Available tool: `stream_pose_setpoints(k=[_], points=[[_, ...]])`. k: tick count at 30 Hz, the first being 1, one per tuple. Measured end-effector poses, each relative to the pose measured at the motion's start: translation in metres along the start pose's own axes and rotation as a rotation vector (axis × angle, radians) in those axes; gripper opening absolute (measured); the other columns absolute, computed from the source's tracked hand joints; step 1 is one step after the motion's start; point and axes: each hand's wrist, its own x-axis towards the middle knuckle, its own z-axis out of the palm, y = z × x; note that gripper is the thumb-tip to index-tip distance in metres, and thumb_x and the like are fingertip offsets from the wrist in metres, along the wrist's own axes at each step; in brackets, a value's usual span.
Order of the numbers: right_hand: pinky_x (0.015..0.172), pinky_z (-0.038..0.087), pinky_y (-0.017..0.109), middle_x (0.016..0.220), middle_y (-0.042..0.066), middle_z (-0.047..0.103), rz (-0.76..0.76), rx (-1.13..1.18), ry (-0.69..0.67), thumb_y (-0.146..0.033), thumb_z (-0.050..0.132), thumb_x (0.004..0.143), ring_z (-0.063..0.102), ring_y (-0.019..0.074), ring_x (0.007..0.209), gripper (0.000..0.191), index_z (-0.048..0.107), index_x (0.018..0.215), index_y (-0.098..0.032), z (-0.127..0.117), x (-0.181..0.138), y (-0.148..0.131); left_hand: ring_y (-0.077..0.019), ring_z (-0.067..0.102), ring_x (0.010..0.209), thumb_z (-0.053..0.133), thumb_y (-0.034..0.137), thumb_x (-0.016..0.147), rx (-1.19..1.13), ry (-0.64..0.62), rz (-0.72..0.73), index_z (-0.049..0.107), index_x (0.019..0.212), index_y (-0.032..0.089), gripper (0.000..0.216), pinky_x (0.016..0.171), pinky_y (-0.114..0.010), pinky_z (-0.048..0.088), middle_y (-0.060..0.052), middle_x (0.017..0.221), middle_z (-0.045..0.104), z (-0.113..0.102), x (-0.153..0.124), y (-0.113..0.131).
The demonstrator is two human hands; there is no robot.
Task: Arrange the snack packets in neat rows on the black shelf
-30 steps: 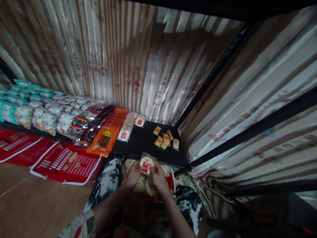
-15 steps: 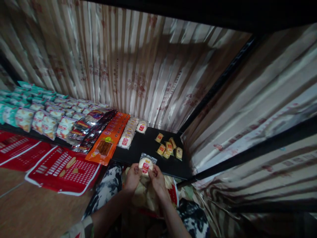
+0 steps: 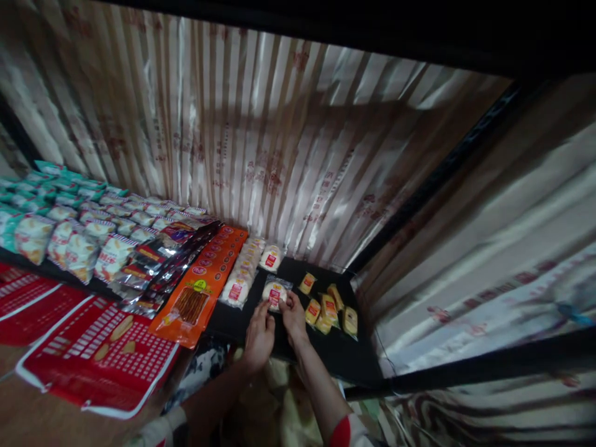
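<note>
Over the black shelf (image 3: 261, 320), a round white cake in a clear wrapper (image 3: 274, 294) with a red label is between my two hands. My right hand (image 3: 294, 318) pinches its right side. The fingers of my left hand (image 3: 261, 335) are closed at its lower left edge, with the thumb partly hidden. Just left is a row of the same wrapped white cakes (image 3: 236, 290), and another single wrapped cake (image 3: 271, 257) lies behind. Several small yellow wrapped cakes (image 3: 328, 307) lie loosely to the right of my right hand.
Orange snack packs (image 3: 200, 285), dark foil packs (image 3: 153, 261) and many white and green bags (image 3: 74, 242) line the shelf to the left. A red basket (image 3: 102, 366) with a few flat pieces is below. Striped sheeting (image 3: 261, 136) hangs behind; a black post (image 3: 433, 174) stands right.
Both hands have moved forward with the wrapped round cake, from in front of the shelf edge to over the shelf, beside the row. The view has shifted slightly.
</note>
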Motion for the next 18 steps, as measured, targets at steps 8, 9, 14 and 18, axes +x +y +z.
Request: stream_pose_setpoints(k=[8, 9, 14, 18], points=[[0.072, 0.05, 0.03, 0.086, 0.004, 0.069, -0.058, -0.18, 0.029, -0.033, 0.054, 0.071, 0.065, 0.0182, 0.077, 0.038, 0.056, 0.107, -0.02, 0.027, 0.058, 0.006, -0.0195, 0.037, 0.129, 0.036, 0.023, 0.086, 0.009, -0.037, -0.034, 0.048, 0.126, 0.01, 0.044, 0.111, -0.035, 0.024, -0.012, 0.136, 0.045, 0.004, 0.057, 0.005], [0.073, 0.05, 0.03, 0.087, 0.004, 0.069, -0.074, -0.193, 0.029, -0.033, 0.053, 0.071, 0.065, 0.0183, 0.078, 0.038, 0.056, 0.107, -0.02, 0.029, 0.062, 0.005, -0.0193, 0.037, 0.129, 0.036, 0.024, 0.086, 0.004, -0.033, -0.028, 0.048, 0.126, 0.01, 0.044, 0.111, -0.036, 0.024, -0.012, 0.136, 0.045, 0.005, 0.063, 0.005], [0.074, 0.049, 0.03, 0.087, 0.003, 0.068, -0.094, -0.232, 0.026, -0.033, 0.052, 0.072, 0.064, 0.018, 0.078, 0.041, 0.056, 0.11, -0.021, 0.036, 0.08, 0.003, -0.0189, 0.032, 0.132, 0.033, 0.024, 0.087, 0.022, -0.053, -0.009, 0.046, 0.128, 0.009, 0.045, 0.111, -0.037, 0.022, -0.012, 0.139, 0.041, 0.014, 0.082, 0.004], [0.075, 0.049, 0.03, 0.088, 0.003, 0.068, -0.1, -0.348, 0.025, -0.034, 0.049, 0.074, 0.064, 0.0177, 0.078, 0.04, 0.056, 0.112, -0.022, 0.04, 0.09, 0.002, -0.019, 0.031, 0.132, 0.031, 0.025, 0.088, 0.057, -0.047, -0.024, 0.045, 0.129, 0.011, 0.045, 0.111, -0.038, 0.023, -0.011, 0.14, 0.04, 0.022, 0.094, -0.002]])
